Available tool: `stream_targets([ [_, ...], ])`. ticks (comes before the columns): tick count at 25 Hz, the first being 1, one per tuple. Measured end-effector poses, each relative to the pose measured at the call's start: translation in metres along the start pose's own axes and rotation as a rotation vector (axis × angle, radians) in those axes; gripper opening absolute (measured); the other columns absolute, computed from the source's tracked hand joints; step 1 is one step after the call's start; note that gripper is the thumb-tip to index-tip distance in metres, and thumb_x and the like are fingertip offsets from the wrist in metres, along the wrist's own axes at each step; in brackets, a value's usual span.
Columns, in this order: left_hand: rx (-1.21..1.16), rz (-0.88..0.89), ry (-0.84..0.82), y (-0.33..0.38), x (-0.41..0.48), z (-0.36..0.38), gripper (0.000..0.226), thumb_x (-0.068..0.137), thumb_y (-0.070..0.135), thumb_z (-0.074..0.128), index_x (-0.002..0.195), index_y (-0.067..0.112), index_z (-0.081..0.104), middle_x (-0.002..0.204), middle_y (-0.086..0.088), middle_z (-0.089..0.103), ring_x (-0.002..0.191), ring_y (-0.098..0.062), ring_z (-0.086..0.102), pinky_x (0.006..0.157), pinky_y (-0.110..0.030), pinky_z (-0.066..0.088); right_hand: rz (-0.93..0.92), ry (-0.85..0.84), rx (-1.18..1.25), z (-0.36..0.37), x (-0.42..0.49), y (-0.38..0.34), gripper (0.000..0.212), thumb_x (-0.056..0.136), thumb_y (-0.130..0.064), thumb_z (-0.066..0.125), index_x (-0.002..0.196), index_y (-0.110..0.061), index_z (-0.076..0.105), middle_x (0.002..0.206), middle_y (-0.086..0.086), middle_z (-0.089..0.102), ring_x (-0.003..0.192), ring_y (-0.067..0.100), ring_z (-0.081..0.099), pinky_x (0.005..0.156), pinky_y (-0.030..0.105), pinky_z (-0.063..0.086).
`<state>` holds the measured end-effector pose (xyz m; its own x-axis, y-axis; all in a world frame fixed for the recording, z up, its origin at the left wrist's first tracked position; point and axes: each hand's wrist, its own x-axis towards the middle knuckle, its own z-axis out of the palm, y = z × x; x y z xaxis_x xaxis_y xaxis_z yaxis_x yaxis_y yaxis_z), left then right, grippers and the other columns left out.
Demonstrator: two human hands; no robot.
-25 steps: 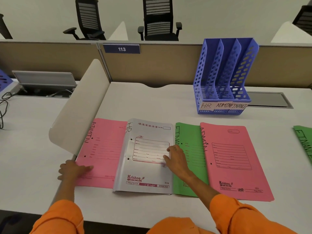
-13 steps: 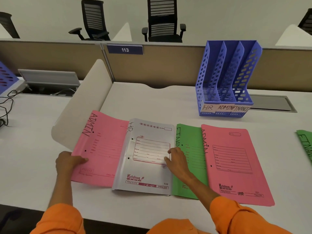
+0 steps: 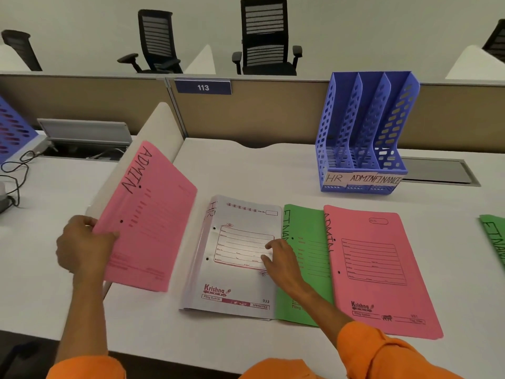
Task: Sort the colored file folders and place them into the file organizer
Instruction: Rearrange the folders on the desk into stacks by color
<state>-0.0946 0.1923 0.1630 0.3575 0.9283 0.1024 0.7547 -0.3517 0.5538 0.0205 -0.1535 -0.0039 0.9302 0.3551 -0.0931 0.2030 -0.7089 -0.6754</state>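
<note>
My left hand (image 3: 82,246) grips the lower left edge of a pink folder (image 3: 149,217) marked ADMIN and holds it tilted up off the desk. My right hand (image 3: 278,259) rests with spread fingers on a white folder (image 3: 232,285) marked HR, lying flat at the centre. To its right lies a green folder (image 3: 304,272), partly covered by a second pink ADMIN folder (image 3: 382,272). Another green folder (image 3: 494,239) shows at the right edge. The blue file organizer (image 3: 363,132), labelled HR, ADMIN, FINANCE, stands at the back right with its three slots empty.
A white curved divider (image 3: 161,121) rises left of the lifted folder. A brown partition (image 3: 246,116) with a 113 sign runs along the back. Cables (image 3: 16,173) and another blue organizer (image 3: 13,129) sit at far left. A grey cable hatch (image 3: 437,170) lies behind the organizer.
My left hand has closed on the left pink folder and lifted it from flat on the desk to a tilted position. My right hand has stayed on the white folder.
</note>
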Motion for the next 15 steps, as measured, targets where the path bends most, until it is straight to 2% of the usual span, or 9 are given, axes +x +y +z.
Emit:
stream_targets([
  [3,-0.031,0.073,0.080,0.019,-0.005,-0.019,0.042,0.071,0.016,0.083,0.107,0.011,0.063,0.105,-0.019,0.071,0.092,-0.045,0.066,0.080,-0.054,0.052,-0.052,-0.011,0.052,-0.003,-0.001,-0.003,0.030,0.093,-0.026,0.062,0.120,-0.014,0.055,0.125,0.001,0.053,0.117,0.018,0.049,0.098,0.024,0.038],
  [6,-0.171,0.107,0.023,0.031,-0.015,-0.020,0.048,0.070,0.019,0.085,0.114,0.011,0.069,0.106,-0.016,0.074,0.091,-0.040,0.069,0.084,-0.051,0.055,-0.084,-0.062,0.102,-0.009,0.000,-0.011,0.040,0.094,-0.035,0.059,0.128,-0.015,0.050,0.133,0.001,0.050,0.123,0.015,0.047,0.100,0.022,0.035],
  [8,-0.383,0.066,-0.128,0.035,-0.024,-0.011,0.053,0.069,0.015,0.087,0.117,0.007,0.068,0.105,-0.016,0.073,0.088,-0.035,0.070,0.086,-0.047,0.056,-0.081,-0.114,0.162,-0.016,0.004,-0.019,0.051,0.095,-0.045,0.055,0.135,-0.015,0.045,0.139,0.001,0.048,0.125,0.015,0.048,0.102,0.027,0.039],
  [10,-0.594,0.015,-0.313,0.042,-0.042,0.006,0.053,0.070,0.005,0.085,0.119,0.000,0.066,0.103,-0.017,0.071,0.081,-0.028,0.069,0.077,-0.036,0.058,-0.028,-0.149,0.295,-0.029,0.012,-0.027,0.061,0.093,-0.057,0.049,0.138,-0.016,0.041,0.142,0.003,0.050,0.119,0.015,0.054,0.098,0.032,0.046],
  [12,-0.697,-0.006,-0.446,0.050,-0.070,0.027,0.049,0.071,-0.004,0.082,0.118,-0.005,0.065,0.102,-0.020,0.070,0.074,-0.022,0.066,0.067,-0.027,0.058,0.067,-0.152,0.463,-0.046,0.022,-0.029,0.068,0.091,-0.065,0.041,0.140,-0.017,0.040,0.141,0.004,0.052,0.116,0.016,0.056,0.098,0.038,0.049],
  [14,-0.724,-0.022,-0.543,0.059,-0.104,0.046,0.048,0.072,-0.004,0.081,0.117,-0.003,0.065,0.100,-0.019,0.071,0.074,-0.022,0.069,0.069,-0.028,0.058,0.174,-0.081,0.537,-0.063,0.031,-0.020,0.064,0.094,-0.064,0.036,0.136,-0.016,0.044,0.136,0.000,0.053,0.118,0.019,0.054,0.101,0.042,0.047],
  [15,-0.736,-0.024,-0.587,0.061,-0.121,0.055,0.046,0.072,-0.002,0.082,0.115,0.002,0.067,0.099,-0.015,0.073,0.076,-0.024,0.071,0.069,-0.031,0.059,0.220,-0.018,0.551,-0.071,0.034,-0.012,0.055,0.096,-0.060,0.035,0.127,-0.017,0.050,0.127,-0.002,0.057,0.112,0.019,0.056,0.096,0.040,0.047],
])
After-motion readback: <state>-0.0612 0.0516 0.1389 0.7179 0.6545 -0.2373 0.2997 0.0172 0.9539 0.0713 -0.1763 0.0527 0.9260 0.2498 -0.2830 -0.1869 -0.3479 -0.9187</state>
